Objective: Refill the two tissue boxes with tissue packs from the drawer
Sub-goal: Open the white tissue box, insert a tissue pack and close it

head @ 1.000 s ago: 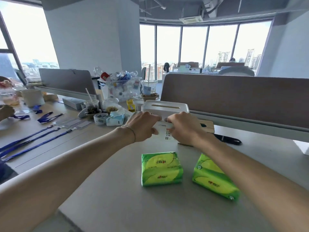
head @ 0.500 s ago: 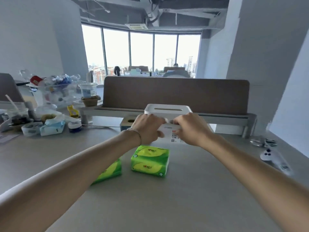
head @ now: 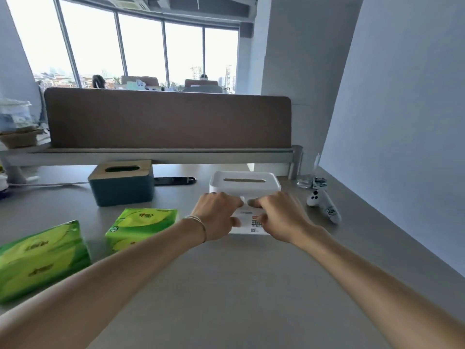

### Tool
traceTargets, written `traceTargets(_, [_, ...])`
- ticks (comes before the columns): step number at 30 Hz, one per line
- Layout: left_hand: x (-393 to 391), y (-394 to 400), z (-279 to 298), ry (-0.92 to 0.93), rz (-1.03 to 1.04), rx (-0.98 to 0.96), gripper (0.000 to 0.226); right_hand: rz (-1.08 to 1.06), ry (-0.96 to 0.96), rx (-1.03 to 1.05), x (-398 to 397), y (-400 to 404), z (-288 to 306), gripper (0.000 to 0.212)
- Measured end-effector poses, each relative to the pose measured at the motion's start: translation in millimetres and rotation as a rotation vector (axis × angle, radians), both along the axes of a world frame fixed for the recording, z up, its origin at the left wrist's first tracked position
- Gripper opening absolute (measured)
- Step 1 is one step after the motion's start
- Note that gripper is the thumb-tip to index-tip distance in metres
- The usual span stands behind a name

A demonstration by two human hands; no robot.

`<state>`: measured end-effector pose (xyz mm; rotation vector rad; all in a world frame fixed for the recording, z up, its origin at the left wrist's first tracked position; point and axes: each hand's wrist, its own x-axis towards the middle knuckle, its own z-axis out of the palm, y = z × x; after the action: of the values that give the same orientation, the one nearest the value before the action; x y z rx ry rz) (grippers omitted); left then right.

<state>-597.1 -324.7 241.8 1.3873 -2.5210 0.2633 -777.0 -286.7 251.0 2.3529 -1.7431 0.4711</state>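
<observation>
The left hand [head: 218,214] and right hand [head: 278,214] both grip the white tissue box [head: 244,187], probably to open it for a green tissue pack [head: 141,225].

Workstation surface: smooth grey laminate desk [head: 226,285], matte, evenly lit. Along its far edge stands a brown fabric-covered divider panel with rounded corners [head: 166,119], seated in a pale grey metal rail [head: 161,155]. Right side: plain pale blue-grey wall [head: 402,109] meeting the desk edge directly. A white square column [head: 297,59] stands behind the panel. Rear wall: floor-to-ceiling window band with dark mullions [head: 141,46], 4 panes visible, strong daylight, city buildings beyond. Ceiling exposed, dark, with a recessed white air-conditioning cassette [head: 125,1]. Further desks and chairs near the glass, blurred.
</observation>
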Motion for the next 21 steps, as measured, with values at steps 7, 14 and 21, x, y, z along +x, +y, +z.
traceTargets(7, [-0.4, 3.9, -29.1, -0.054, -0.051, 0.039, 0.032, 0.076, 0.091, 0.017, -10.8, 2.8, -30.3, 0.041])
traceTargets(14, [-0.5, -2.5, -15.6, -0.054, -0.073, 0.073, 0.023, 0.161, 0.218, 0.095, -15.4, -10.9, -13.0, 0.005])
traceTargets(21, [2.6, -5.6, -15.0, -0.078, -0.079, 0.006, 0.025, 0.184, 0.048, 0.114, -20.9, -12.5, -19.7, 0.031])
